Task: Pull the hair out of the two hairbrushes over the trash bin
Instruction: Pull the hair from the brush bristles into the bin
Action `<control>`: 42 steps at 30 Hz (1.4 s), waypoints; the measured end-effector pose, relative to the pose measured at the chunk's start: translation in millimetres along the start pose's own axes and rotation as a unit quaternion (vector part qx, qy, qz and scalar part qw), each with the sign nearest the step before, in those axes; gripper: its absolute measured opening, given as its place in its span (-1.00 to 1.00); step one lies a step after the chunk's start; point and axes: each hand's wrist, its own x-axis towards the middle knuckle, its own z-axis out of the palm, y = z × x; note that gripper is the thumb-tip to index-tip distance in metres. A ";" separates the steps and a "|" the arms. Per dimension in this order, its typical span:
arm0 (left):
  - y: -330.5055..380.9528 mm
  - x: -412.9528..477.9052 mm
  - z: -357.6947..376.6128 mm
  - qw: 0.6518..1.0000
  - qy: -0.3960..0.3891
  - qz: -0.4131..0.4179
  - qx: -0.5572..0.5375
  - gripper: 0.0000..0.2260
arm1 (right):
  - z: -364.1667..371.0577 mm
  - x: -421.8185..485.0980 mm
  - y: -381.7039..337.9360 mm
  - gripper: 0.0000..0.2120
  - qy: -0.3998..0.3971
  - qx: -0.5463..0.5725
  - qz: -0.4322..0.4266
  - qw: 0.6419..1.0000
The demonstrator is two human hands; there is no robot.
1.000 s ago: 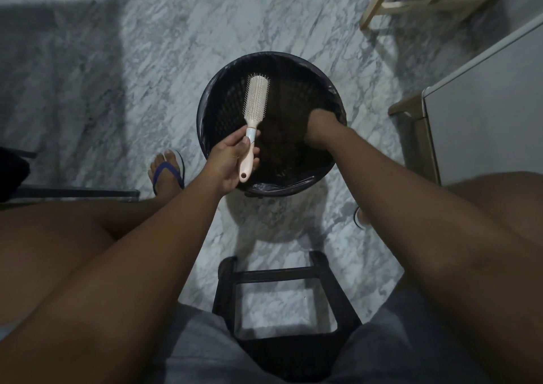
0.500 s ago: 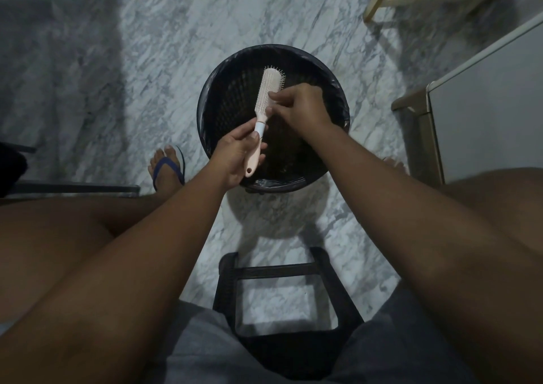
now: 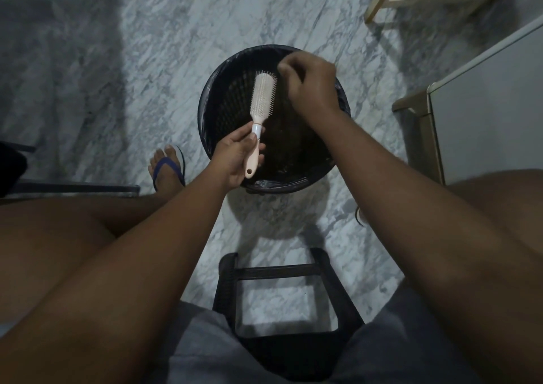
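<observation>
Head view. Risk: pulled strands land on the marble floor point(image 3: 147, 60) if the right hand point(image 3: 311, 84) drifts beyond the trash bin point(image 3: 205, 113) rim. Left hand point(image 3: 238, 157) grasps the hairbrush point(image 3: 262, 96) by its handle, with the bristle head over the bin. Right hand is raised beside the bristles, fingers curled together; whether they pinch hair cannot be told.

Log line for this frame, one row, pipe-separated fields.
left hand: grips hairbrush handle | hairbrush: over trash bin | right hand: pinched fingers beside brush head, hair too faint to tell | second brush: not in view
</observation>
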 end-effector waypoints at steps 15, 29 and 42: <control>6.4 -4.0 0.7 1.000 -0.023 -0.007 -0.010 -0.65 | 10.7 -7.6 14.1 0.10 -0.300 -0.151 0.192 0.922; 24.0 -2.3 4.9 0.991 -0.062 0.018 -0.120 -0.64 | 30.2 -52.9 73.0 -0.87 -0.245 -0.184 0.253 0.918; 4.2 -5.7 3.2 0.999 -0.032 -0.004 -0.023 -0.65 | 18.3 -16.9 17.2 -0.27 -0.112 0.006 0.097 0.989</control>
